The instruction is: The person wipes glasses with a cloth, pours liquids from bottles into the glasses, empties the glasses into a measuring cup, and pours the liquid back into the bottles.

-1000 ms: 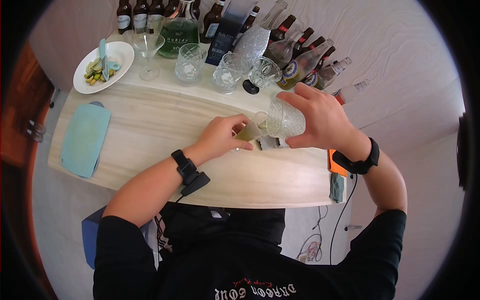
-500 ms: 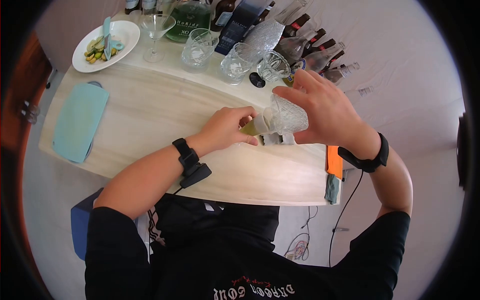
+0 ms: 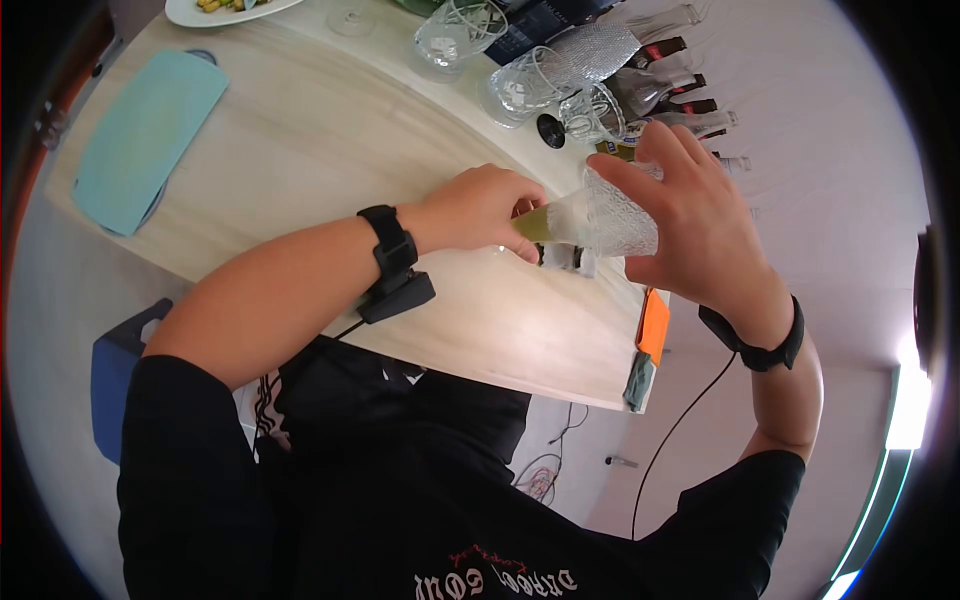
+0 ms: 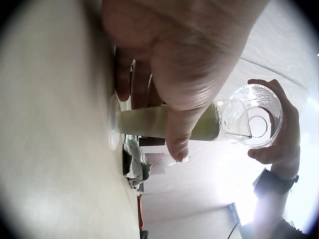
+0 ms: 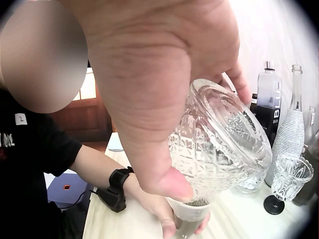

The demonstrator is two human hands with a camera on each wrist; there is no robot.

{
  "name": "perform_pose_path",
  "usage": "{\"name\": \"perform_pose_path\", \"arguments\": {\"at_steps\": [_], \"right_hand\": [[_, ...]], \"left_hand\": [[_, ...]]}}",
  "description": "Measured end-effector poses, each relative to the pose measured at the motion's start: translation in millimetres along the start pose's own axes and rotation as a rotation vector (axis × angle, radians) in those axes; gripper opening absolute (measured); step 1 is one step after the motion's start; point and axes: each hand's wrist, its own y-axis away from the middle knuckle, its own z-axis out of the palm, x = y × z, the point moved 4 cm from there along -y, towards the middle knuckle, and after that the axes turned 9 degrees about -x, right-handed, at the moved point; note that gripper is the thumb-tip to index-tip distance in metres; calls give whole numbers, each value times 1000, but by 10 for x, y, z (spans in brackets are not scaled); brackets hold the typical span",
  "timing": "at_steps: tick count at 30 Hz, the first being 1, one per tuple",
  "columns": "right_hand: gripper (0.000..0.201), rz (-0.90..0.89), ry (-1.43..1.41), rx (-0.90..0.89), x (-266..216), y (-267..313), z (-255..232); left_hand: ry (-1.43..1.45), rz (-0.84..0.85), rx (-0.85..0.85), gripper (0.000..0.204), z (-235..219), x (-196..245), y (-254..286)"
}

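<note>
My left hand (image 3: 480, 212) grips a tall footed clear glass (image 4: 149, 122), its thumb and fingers around the lower body. Greenish liquid fills much of that glass, which stands upright with its foot at the tabletop in the left wrist view. In my right hand (image 3: 700, 215) is a heavy textured glass tumbler (image 5: 214, 149), held between thumb and fingers. The tumbler is tipped over, thick base raised, its rim right at the mouth of the tall glass. Behind the tall glass lies a crumpled grey packet or cloth (image 4: 134, 164) on the table.
Cut-glass tumblers (image 3: 450, 45), a black-footed goblet (image 3: 595, 112) and several bottles (image 3: 645, 90) line the back. A light blue cutting board (image 3: 150, 140) lies at the left, near a white plate (image 3: 230, 15) of cut fruit. Orange (image 3: 652, 325) and green cloths (image 3: 637, 380) hang at the right edge.
The head view has turned and tilted, so the table, board and bottles sit higher and slanted. Both hands keep hold of their glasses, with the tumbler tipped over the tall glass throughout.
</note>
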Motion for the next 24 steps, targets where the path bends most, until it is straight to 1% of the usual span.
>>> {"name": "perform_pose_path", "arguments": {"at_steps": [2, 4, 8, 11, 13, 14, 16, 18, 24], "right_hand": [[75, -10, 1, -5, -14, -11, -1], [75, -24, 0, -13, -34, -29, -8], [73, -28, 18, -62, -55, -65, -27], [74, -42, 29, -73, -93, -53, -46], [74, -63, 31, -78, -106, -64, -48], [75, -56, 31, -86, -74, -102, -35], [75, -57, 37, -91, -80, -127, -21], [76, -30, 28, -98, -87, -126, -23], [74, -28, 41, -106, -114, -152, -26]], "left_hand": [[-17, 25, -8, 45, -26, -21, -28], [-121, -19, -129, 42, -4, -60, -36], [-103, -37, -145, 39, -20, -73, -38], [-136, -10, -142, 42, -33, -48, -15], [-144, 34, -222, 44, -49, -59, -28], [-129, 34, -226, 44, -82, -110, -75], [24, -15, -289, 44, -93, -172, -106], [21, -8, -292, 43, -94, -173, -109], [-4, -8, -292, 43, -103, -135, -87]]}}
